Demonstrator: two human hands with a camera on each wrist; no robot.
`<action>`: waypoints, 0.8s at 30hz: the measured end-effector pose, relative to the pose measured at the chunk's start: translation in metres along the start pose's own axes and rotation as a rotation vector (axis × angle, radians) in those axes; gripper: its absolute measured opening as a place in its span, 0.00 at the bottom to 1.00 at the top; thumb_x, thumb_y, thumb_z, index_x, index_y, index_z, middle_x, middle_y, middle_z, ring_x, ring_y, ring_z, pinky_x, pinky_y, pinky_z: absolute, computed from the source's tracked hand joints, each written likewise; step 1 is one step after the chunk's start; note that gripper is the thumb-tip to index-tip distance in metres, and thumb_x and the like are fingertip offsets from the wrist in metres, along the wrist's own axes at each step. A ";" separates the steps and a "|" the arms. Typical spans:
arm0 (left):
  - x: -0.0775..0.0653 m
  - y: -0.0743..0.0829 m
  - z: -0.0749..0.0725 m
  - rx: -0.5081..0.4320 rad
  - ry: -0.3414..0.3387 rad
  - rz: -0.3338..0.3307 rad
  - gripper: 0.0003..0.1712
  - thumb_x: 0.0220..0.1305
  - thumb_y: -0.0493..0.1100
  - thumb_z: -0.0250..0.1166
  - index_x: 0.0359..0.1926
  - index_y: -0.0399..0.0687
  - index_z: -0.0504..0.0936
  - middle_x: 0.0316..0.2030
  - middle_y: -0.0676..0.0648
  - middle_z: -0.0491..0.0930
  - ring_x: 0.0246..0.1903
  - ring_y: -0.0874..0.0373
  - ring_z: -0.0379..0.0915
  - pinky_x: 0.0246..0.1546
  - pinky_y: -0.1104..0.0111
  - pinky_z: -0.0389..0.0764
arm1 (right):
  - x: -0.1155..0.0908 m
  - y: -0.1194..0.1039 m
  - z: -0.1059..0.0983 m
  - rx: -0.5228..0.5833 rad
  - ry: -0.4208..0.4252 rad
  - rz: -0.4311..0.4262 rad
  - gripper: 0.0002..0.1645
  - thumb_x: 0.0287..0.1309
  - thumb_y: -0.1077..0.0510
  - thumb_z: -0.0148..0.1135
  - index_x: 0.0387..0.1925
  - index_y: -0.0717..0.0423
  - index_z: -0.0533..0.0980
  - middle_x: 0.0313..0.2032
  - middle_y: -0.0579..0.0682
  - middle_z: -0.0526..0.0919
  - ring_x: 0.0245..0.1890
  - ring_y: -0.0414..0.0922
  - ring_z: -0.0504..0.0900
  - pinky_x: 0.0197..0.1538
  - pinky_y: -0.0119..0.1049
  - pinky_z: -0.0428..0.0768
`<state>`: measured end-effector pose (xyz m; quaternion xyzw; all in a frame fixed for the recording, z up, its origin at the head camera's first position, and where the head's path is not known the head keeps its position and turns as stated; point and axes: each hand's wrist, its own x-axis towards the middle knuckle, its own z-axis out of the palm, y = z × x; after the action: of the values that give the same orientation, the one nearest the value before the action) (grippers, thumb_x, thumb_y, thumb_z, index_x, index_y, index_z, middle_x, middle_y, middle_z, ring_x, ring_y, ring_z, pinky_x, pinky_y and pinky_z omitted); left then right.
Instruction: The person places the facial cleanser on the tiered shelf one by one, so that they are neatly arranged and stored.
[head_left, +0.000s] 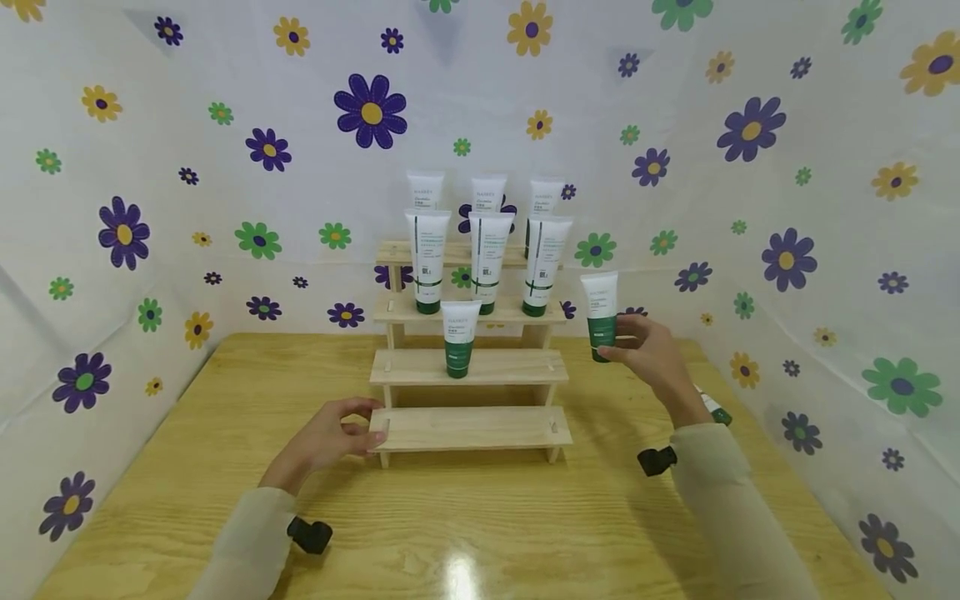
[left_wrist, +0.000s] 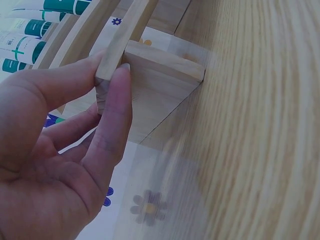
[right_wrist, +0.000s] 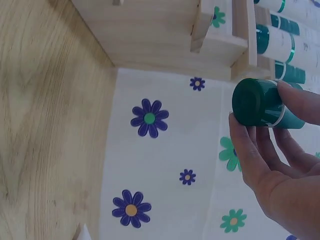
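My right hand (head_left: 647, 354) holds a white-and-green squeeze tube (head_left: 602, 312) upright in the air, right of the stepped wooden rack (head_left: 468, 427). In the right wrist view its green cap (right_wrist: 252, 102) sits between thumb and fingers. My left hand (head_left: 330, 433) pinches the left end of the rack's lowest shelf; the left wrist view shows thumb and fingertip on the board's edge (left_wrist: 112, 70). One similar tube (head_left: 459, 337) stands on the second shelf from the bottom. Three larger tubes (head_left: 491, 258) stand one shelf higher, and three more (head_left: 426, 190) on the top shelf, partly hidden behind them.
Another tube (head_left: 714, 407) lies on the wooden table (head_left: 420, 533) at the right, partly covered by my right forearm. Flower-patterned cloth (head_left: 480, 100) hangs behind the rack and along both sides of the table.
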<state>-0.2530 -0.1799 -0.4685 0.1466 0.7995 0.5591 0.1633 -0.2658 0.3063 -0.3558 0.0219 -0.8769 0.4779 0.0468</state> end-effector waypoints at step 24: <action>0.004 0.001 0.000 -0.027 -0.011 0.004 0.38 0.67 0.43 0.72 0.71 0.31 0.67 0.57 0.32 0.73 0.42 0.53 0.85 0.42 0.59 0.90 | 0.003 -0.024 0.060 0.087 -0.018 -0.112 0.32 0.58 0.62 0.74 0.62 0.64 0.72 0.59 0.65 0.80 0.56 0.62 0.84 0.58 0.52 0.85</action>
<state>-0.2563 -0.1784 -0.4677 0.1493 0.7906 0.5694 0.1686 -0.2705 0.2435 -0.3679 0.0774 -0.8530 0.5121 0.0645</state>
